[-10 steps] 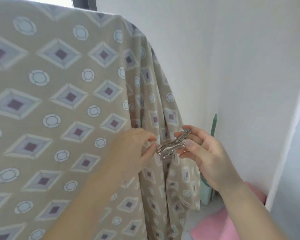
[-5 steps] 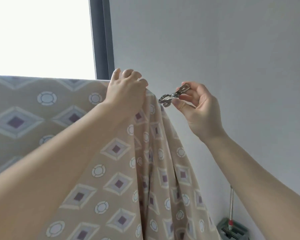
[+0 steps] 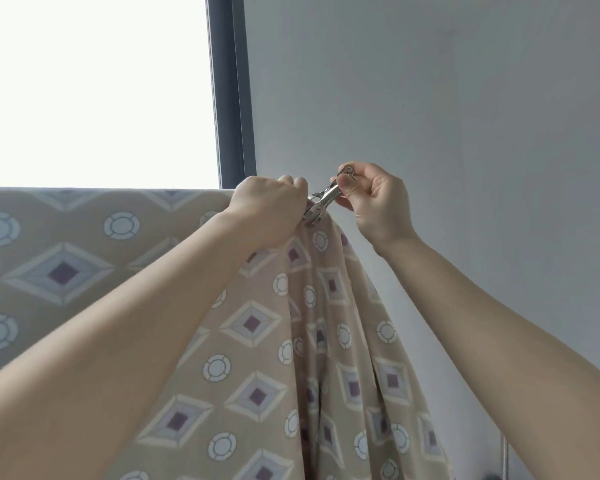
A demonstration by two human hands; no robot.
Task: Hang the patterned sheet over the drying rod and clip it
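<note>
The beige patterned sheet (image 3: 257,327) with diamonds and circles hangs over the drying rod, which is hidden under its top fold. My left hand (image 3: 269,206) grips the bunched cloth at the sheet's right top corner. A metal clip (image 3: 321,202) sits at that corner, its jaws down against the gathered cloth. My right hand (image 3: 374,202) pinches the clip's handles between thumb and fingers, just right of my left hand.
A bright window (image 3: 94,88) with a dark grey frame (image 3: 229,91) fills the upper left. A plain white wall (image 3: 447,98) runs behind and to the right. A thin pole (image 3: 505,459) shows at the bottom right edge.
Both hands rose from the sheet's lower folds to its top corner. The clip in my right hand moved left and now touches the bunched cloth beside my left hand.
</note>
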